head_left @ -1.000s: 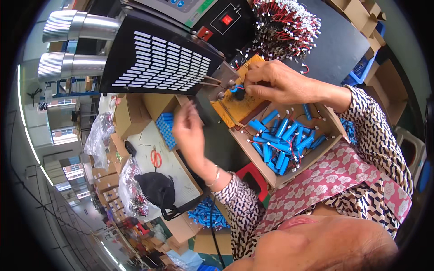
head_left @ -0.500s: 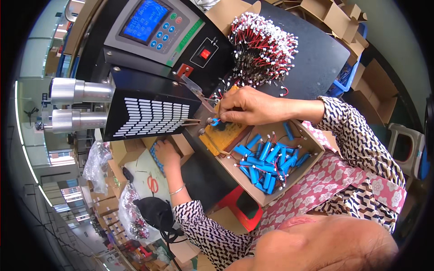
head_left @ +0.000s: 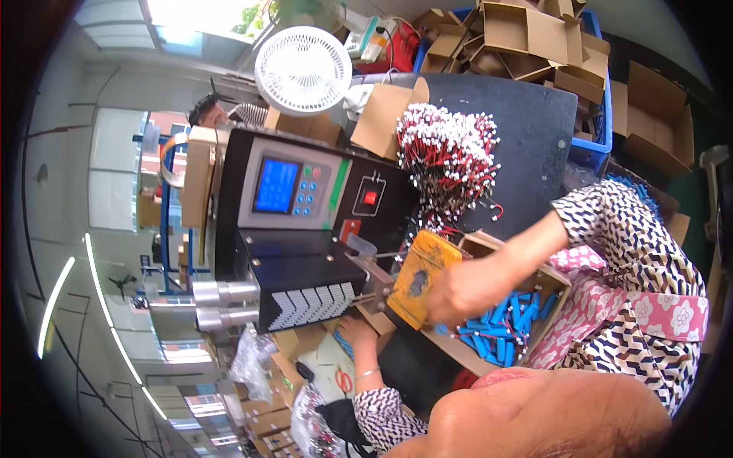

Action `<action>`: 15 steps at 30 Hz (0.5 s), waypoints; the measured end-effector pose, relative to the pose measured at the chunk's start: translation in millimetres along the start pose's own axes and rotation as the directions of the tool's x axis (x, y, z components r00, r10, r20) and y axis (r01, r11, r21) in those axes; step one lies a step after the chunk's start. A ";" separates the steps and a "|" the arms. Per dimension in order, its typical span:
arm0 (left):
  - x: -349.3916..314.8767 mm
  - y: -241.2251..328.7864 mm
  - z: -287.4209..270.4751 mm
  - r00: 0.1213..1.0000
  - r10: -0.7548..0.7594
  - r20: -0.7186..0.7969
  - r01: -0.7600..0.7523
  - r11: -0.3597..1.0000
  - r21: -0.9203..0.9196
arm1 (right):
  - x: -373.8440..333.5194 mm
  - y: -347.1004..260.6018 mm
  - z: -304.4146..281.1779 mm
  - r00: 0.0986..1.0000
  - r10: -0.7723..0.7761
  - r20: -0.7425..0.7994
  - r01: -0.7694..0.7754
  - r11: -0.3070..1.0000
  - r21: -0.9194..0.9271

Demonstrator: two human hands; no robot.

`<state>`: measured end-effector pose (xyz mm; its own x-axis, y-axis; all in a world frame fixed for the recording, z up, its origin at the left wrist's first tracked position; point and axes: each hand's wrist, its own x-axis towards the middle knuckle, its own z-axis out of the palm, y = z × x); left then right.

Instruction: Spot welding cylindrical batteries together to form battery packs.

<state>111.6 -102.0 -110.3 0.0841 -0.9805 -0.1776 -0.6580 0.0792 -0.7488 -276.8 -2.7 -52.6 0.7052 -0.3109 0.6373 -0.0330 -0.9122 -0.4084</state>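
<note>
My right hand (head_left: 469, 294), blurred by motion, is closed beside a yellow block (head_left: 429, 263) with a dark worn patch. A blurred blue end of a battery cell (head_left: 441, 329) shows at its fingertips. Under the hand and wrist, an open carton (head_left: 560, 294) holds several blue battery cells (head_left: 504, 328) with thin leads and white plugs. My left hand (head_left: 356, 331) reaches into another carton, its bent fingers at a row of blue cells (head_left: 343, 343); its fingertips are partly hidden. Between the hands stands a black spot welder (head_left: 305, 282) whose two electrode arms point at the yellow block.
A heap of red and black leads with white plugs (head_left: 447, 149) lies on the dark table (head_left: 531, 137). A white fan (head_left: 303, 70) stands behind the welder's control box (head_left: 279, 187). Red-handled scissors (head_left: 343, 379) lie near my left wrist. A blue crate (head_left: 595, 141) holds empty cartons.
My right hand has moved from the electrode tips toward the carton of cells, carrying the blue battery cell off the yellow block. The view has shifted; my left hand stays at the row of cells.
</note>
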 end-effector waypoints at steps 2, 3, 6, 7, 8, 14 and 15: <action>-16.3 -21.9 5.6 0.997 -0.071 0.042 0.072 0.997 -0.024 | 3.3 -3.3 11.1 0.976 -0.217 -0.022 0.214 0.973 -0.084; -13.7 -21.9 3.8 0.997 -0.008 0.072 0.015 0.995 -0.094 | -11.2 -4.3 5.9 0.980 -0.196 -0.043 0.191 0.976 -0.107; -9.1 -27.3 9.6 0.983 0.073 0.170 -0.029 0.968 -0.251 | -32.5 3.7 -12.8 0.986 0.084 -0.141 -0.108 0.980 -0.168; -7.9 -30.3 10.5 0.978 0.077 0.195 -0.022 0.963 -0.269 | -37.9 6.9 -19.8 0.970 0.170 -0.173 -0.201 0.963 -0.179; -5.2 -33.8 10.8 0.974 0.074 0.215 -0.011 0.959 -0.285 | -42.5 10.3 -25.9 0.946 0.252 -0.203 -0.289 0.939 -0.186; 12.0 -30.1 -3.2 0.956 0.102 0.273 -0.004 0.940 -0.340 | -81.8 26.1 -1.6 0.690 0.605 -0.397 -0.713 0.473 -0.518; 12.3 -30.4 -2.3 0.953 0.105 0.285 -0.002 0.940 -0.340 | -80.1 28.5 2.7 0.727 0.553 -0.407 -0.672 0.453 -0.586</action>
<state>130.9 -116.8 -88.2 0.2242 -0.8749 -0.4294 -0.8735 0.0149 -0.4865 -332.4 -3.1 -117.1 0.2060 -0.8392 0.5033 -0.9040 -0.3601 -0.2305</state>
